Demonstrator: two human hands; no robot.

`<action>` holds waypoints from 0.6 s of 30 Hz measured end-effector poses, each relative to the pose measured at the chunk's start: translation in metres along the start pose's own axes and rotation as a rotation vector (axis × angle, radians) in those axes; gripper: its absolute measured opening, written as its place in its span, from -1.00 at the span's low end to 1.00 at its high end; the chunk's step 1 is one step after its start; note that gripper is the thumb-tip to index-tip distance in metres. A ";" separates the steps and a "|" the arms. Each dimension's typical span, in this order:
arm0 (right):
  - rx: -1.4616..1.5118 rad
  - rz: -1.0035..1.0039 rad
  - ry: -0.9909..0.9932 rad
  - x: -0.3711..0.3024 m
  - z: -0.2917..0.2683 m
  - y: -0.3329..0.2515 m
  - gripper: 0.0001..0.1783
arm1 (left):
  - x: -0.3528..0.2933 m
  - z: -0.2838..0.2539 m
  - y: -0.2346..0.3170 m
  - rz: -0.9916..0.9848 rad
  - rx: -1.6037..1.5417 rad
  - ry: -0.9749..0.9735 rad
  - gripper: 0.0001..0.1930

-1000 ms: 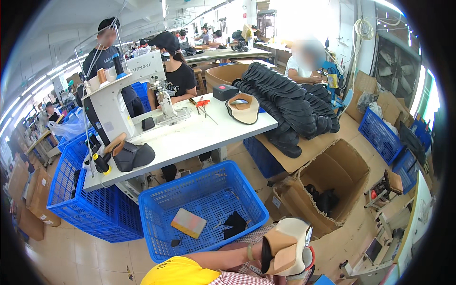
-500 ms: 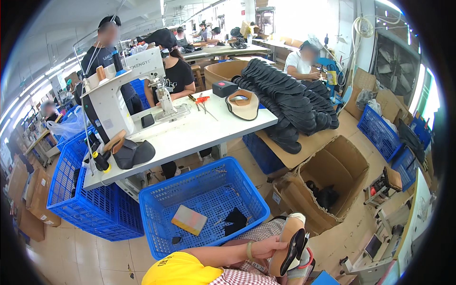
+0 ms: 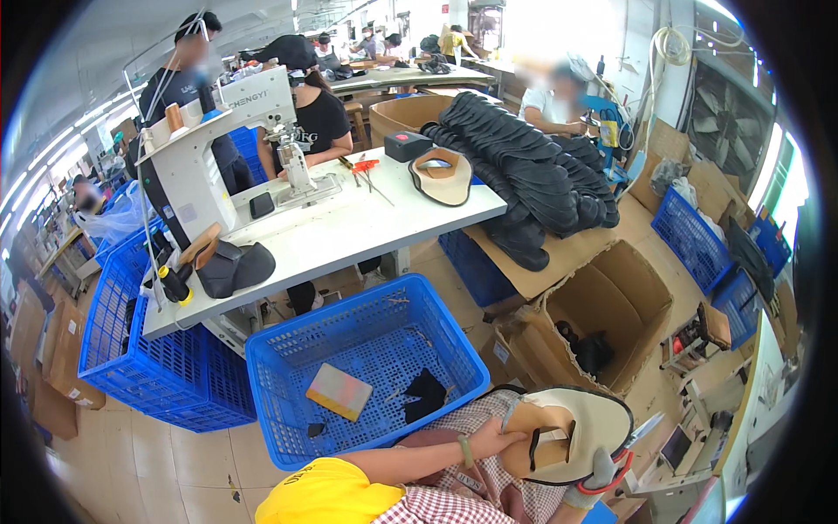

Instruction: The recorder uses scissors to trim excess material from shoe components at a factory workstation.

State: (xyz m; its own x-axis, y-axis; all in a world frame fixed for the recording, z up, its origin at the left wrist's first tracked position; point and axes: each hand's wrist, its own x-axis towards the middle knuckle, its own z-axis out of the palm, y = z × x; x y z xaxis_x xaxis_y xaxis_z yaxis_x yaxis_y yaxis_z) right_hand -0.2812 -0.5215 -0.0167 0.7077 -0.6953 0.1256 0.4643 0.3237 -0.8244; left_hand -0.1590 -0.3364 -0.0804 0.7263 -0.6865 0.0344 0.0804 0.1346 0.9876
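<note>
My left hand point(image 3: 495, 439), bare with a band on its wrist, is closed on the tan edge of a shoe upper point(image 3: 602, 430). The upper lies over my checked apron point(image 3: 436, 495), its cream lining facing up, with a black rim and an opening in the tan part. In a grey glove, my right hand point(image 3: 595, 483) is closed around red-handled scissors point(image 3: 621, 477) at the upper's lower right edge. Their pale blades point(image 3: 647, 428) point up and away past the upper. Part of the right hand's grip is hidden.
A blue crate point(image 3: 262, 384) with a block and black scraps stands before me. Beyond it, a white table point(image 3: 367, 229) bears a sewing machine point(image 3: 179, 179) and two more uppers. Stacked black uppers point(image 3: 541, 175) and an open carton point(image 3: 628, 288) are to the right. Co-workers sit and stand farther off.
The shoe upper has turned from edge-on to lining-up, spreading wide to the right. My gloved right hand and the scissors have moved right, and the blades now show. My view has shifted slightly.
</note>
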 end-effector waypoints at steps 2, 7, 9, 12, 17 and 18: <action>-0.043 -0.101 0.033 -0.001 -0.001 -0.007 -0.22 | 0.010 -0.008 -0.007 -0.150 0.203 0.061 -0.73; -0.384 -0.006 -0.093 -0.016 -0.002 0.001 -0.07 | 0.008 -0.019 -0.028 -0.355 0.333 -0.003 -0.73; -0.342 0.107 -0.141 -0.021 0.030 -0.006 -0.17 | 0.004 -0.036 -0.069 -0.262 0.088 -0.013 -0.72; -0.443 0.157 -0.124 -0.014 0.017 0.001 -0.25 | -0.001 -0.046 -0.045 -0.394 -0.065 0.160 -0.71; -0.156 0.255 0.180 -0.006 0.025 -0.001 -0.41 | 0.019 -0.105 0.013 -0.347 -0.220 0.468 -0.67; -0.154 0.256 0.180 -0.005 0.025 -0.001 -0.41 | 0.027 -0.126 0.024 -0.355 -0.209 0.529 -0.67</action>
State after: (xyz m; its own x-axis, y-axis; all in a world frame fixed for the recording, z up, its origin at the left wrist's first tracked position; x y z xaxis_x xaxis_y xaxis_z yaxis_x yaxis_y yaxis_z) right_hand -0.2716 -0.5024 -0.0030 0.6791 -0.7105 -0.1844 0.1880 0.4112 -0.8920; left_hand -0.0516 -0.2619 -0.0748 0.8637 -0.2792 -0.4196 0.4683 0.1368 0.8729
